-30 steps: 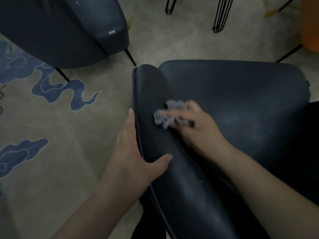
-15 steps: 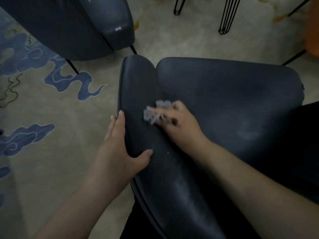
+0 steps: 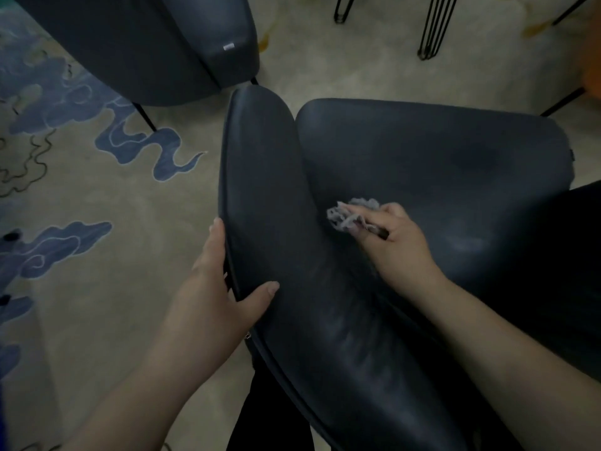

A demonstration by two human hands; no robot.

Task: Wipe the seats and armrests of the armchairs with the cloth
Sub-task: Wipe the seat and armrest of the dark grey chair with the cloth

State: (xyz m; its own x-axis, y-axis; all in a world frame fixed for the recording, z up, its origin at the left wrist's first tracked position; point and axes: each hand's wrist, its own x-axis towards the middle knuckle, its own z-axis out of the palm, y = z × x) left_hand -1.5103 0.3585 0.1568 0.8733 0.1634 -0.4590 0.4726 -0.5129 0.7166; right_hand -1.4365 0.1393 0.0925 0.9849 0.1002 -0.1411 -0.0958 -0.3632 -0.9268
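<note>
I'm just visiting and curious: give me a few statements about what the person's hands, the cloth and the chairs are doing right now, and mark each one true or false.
1. The right hand holds the cloth. True.
2. The left hand holds a second cloth. False: it holds no cloth, it grips the edge of the armrest, thumb on top.
3. The cloth is at the inner side of the armrest, near the seat. True.
4. The chair being wiped is bright orange. False: it is dark, nearly black.
5. A second dark chair stands on the patterned carpet beyond the armrest. True.
</note>
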